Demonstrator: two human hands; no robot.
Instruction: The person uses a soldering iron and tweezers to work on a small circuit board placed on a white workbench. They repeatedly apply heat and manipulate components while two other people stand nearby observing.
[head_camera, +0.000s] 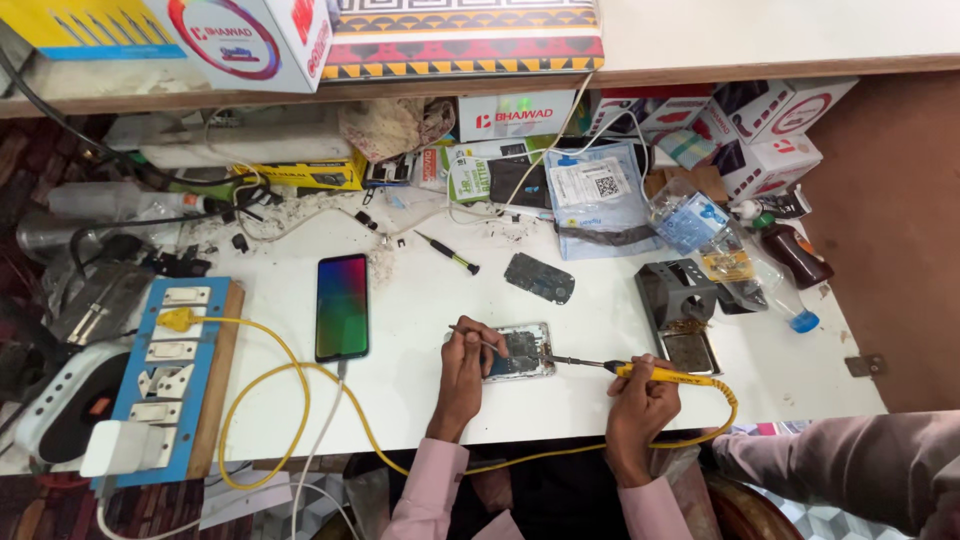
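Right hand (640, 398) grips a yellow-handled soldering iron (655, 373), its tip touching the opened phone (520, 352) that lies on the white table (420, 400) between both hands; left hand (463, 365) pinches thin tweezers (472, 335) over the board. A slip of the hot tip could, I judge, scorch nearby parts, and the yellow cable (270, 345) looping past the wrists could snag and jerk the iron. Beyond the left hand lies a lit smartphone (342, 306); farther out, a blue padded envelope (598, 200) with a white square label, and white-and-red boxes (775, 125) stacked beyond the right hand.
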